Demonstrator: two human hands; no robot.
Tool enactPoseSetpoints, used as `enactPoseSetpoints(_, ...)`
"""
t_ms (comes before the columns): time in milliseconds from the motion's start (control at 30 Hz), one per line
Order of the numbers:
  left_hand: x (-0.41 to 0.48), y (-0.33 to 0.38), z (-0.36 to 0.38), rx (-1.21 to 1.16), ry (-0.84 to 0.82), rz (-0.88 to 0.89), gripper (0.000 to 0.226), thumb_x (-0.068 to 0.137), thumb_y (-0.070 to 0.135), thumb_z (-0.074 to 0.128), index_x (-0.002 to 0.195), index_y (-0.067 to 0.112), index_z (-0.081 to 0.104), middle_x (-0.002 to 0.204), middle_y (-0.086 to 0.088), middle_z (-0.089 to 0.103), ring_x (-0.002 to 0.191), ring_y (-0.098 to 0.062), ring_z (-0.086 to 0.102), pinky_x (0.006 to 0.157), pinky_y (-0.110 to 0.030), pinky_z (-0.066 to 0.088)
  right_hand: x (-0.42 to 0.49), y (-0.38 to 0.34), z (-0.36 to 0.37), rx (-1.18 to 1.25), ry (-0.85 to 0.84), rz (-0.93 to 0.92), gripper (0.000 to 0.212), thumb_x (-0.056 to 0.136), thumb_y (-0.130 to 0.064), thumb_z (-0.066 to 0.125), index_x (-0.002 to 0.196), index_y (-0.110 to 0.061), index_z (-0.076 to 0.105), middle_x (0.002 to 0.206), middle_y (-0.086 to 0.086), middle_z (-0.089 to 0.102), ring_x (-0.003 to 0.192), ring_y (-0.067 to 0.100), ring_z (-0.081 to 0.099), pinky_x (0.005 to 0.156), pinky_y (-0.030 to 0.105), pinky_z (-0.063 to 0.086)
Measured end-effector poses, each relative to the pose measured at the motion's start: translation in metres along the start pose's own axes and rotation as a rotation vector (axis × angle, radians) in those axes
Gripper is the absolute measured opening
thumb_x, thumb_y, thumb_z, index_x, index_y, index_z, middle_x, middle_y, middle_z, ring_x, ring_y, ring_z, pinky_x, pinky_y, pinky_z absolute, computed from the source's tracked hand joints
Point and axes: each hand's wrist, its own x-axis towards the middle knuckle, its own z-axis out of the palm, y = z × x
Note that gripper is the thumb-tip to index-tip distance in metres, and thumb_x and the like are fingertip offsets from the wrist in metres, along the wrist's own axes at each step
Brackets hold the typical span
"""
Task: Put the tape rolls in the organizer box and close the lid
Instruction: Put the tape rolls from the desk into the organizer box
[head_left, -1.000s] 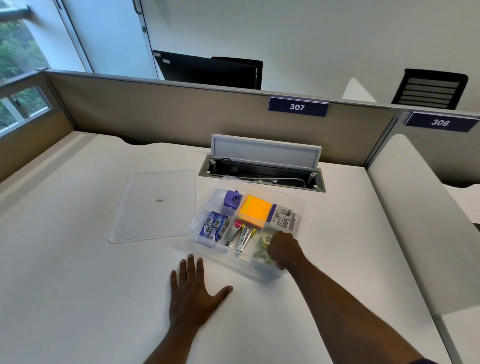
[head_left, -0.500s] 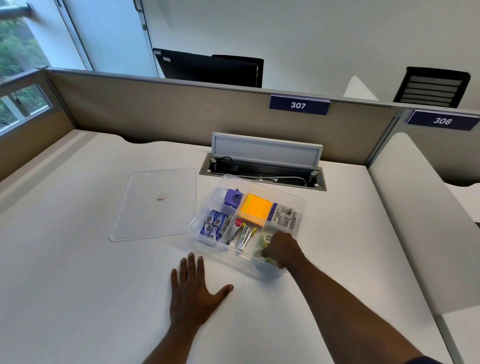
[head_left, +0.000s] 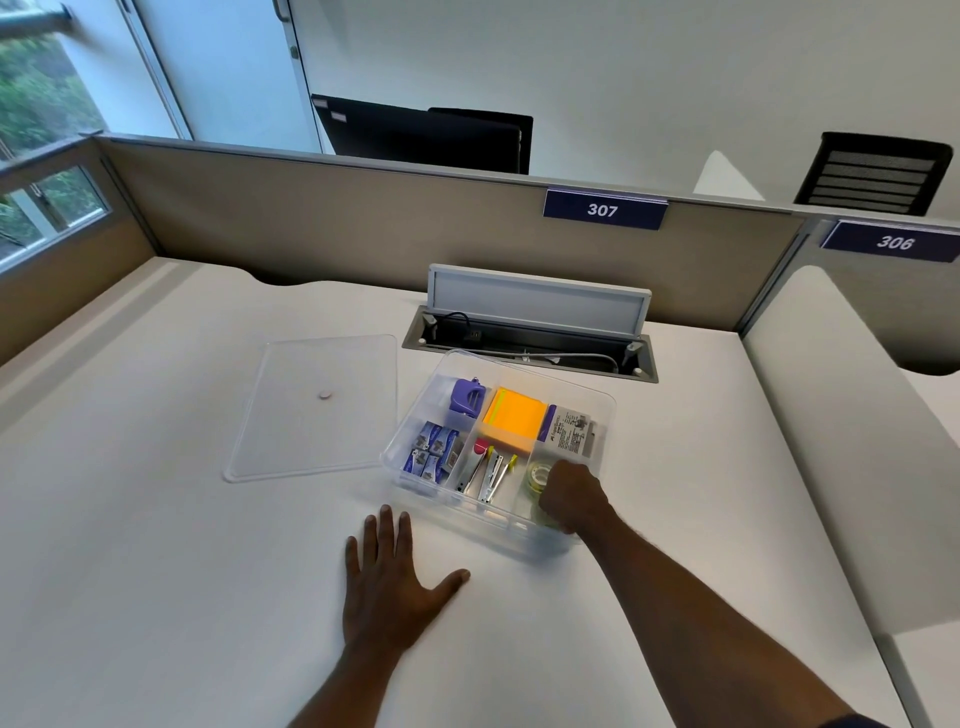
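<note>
The clear organizer box (head_left: 605, 402) stands open on the white desk. Its compartments hold a purple dispenser, orange sticky notes, blue staple boxes and staplers. In the near-right compartment one clear tape roll (head_left: 537, 474) lies free. My right hand (head_left: 571, 493) reaches down into that compartment, fingers curled around a second tape roll (head_left: 545, 515) that is mostly hidden beneath it. The clear lid (head_left: 311, 410) lies flat on the desk just left of the box. My left hand (head_left: 389, 587) rests flat on the desk in front of the box, fingers spread.
An open cable hatch (head_left: 530, 338) with a raised flap sits right behind the box. A beige partition with the labels 307 and 306 closes the back of the desk. A neighbouring desk adjoins on the right.
My right hand has shifted slightly within the near-right compartment, now covering the nearer tape roll. My left hand and the lid stay where they were.
</note>
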Motion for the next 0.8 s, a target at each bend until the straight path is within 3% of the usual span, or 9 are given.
enactPoseSetpoints(433,-0.0001,0.0006,-0.0006,0.001,0.001,-0.003,0.117,0.063,0.096,0.019,0.15,0.016,0.018,0.161,-0.009,0.01,0.149,-0.028,0.008,0.121,-0.05,0.009,-0.0078,0.0016,0.0051,-0.111,0.109,-0.037,0.032,0.09,-0.017,0.054,0.119,-0.005,0.059,0.12,0.014,0.064,0.111,0.033,0.063,0.092,0.04,0.052)
enactPoseSetpoints(800,-0.0021,0.0019,-0.0032,0.014,-0.001,-0.005,0.117,0.063,0.095,0.017,0.151,0.018,0.013,0.162,-0.008,0.005,0.149,-0.026,0.003,0.121,-0.048,0.005,-0.0083,0.0026,0.0012,-0.097,0.067,-0.065,0.029,0.092,-0.013,0.051,0.116,0.0,0.06,0.118,0.017,0.066,0.109,0.034,0.064,0.091,0.04,0.053)
